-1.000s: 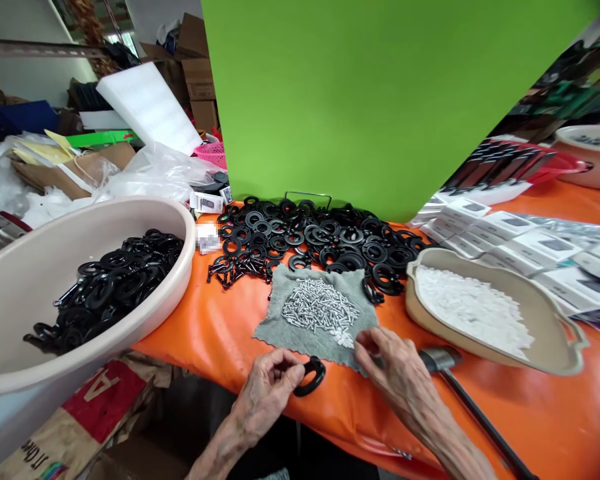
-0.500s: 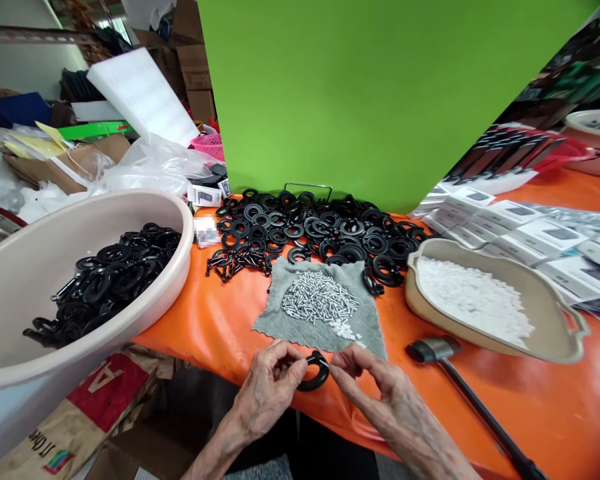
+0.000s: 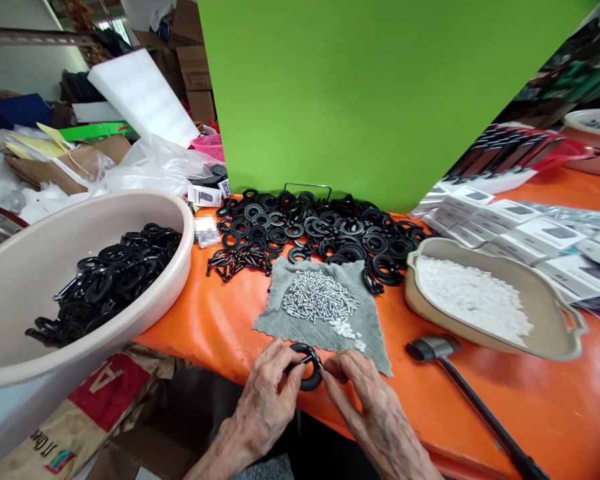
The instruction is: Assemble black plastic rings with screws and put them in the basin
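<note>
My left hand (image 3: 267,395) pinches a black plastic ring (image 3: 306,367) at the near edge of the orange table (image 3: 530,413). My right hand (image 3: 361,393) meets it from the right, fingertips pinched against the ring's inner edge on a small part I cannot make out. Just beyond the hands lies a grey cloth (image 3: 325,313) carrying a heap of small silver screws (image 3: 319,295) and a few white bits. A big pile of black rings (image 3: 315,230) lies behind the cloth.
A large beige basin (image 3: 40,347) at left holds more black rings. A beige tray (image 3: 545,333) of white pellets sits at right, a hammer (image 3: 460,387) in front of it. White boxes (image 3: 510,223) stand behind. A green panel (image 3: 370,87) blocks the back.
My right hand came back from the cloth to the ring in my left hand. The ring has turned from edge-on to face up, and both hands now pinch it together.
</note>
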The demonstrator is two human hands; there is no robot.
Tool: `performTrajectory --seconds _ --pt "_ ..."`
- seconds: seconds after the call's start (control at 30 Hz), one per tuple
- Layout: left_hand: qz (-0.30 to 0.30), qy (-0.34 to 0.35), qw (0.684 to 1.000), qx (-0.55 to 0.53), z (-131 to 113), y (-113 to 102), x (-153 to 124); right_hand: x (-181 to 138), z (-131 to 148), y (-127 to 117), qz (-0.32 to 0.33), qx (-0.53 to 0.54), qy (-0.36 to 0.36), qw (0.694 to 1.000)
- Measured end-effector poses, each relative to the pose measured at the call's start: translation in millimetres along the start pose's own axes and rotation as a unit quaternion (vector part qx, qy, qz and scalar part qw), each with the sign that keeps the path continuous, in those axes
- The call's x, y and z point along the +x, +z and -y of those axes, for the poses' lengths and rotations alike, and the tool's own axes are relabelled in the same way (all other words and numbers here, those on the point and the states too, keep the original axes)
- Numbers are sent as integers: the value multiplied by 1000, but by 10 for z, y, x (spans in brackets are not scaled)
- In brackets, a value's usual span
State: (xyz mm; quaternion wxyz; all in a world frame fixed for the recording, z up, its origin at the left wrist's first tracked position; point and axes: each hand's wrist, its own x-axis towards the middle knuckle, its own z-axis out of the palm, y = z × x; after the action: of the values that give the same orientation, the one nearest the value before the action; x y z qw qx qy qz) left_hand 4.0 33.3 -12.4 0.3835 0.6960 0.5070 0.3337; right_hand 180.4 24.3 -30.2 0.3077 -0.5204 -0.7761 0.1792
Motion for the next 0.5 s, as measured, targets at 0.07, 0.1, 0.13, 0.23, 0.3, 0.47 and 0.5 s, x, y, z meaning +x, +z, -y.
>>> performTrajectory --seconds 0.07,0.1,0.13,0.23,0.3,0.47,0.5 --pt "-5 7 1000 -1 1 -6 -11 -9 10 12 2 13 4 1000" --pt "-3 9 1000 -4 -1 -15 -14 -10 11 11 3 22 4 1000" --pt "2 11 1000 -9 -4 -26 -14 -10 9 6 5 35 5 999" --pt "28 12 999 -33 -9 -69 -10 -6 -22 -32 35 87 16 995" --pt "41 5 998 -44 0 -94 -7 -5 -48 -64 68 112 19 991" --pt "69 -21 996 -50 24 -190 -12 18 10 -93 51 129 3 990" --pt "79 -22 995 -48 12 -224 -11 26 44 -90 46 140 6 989"
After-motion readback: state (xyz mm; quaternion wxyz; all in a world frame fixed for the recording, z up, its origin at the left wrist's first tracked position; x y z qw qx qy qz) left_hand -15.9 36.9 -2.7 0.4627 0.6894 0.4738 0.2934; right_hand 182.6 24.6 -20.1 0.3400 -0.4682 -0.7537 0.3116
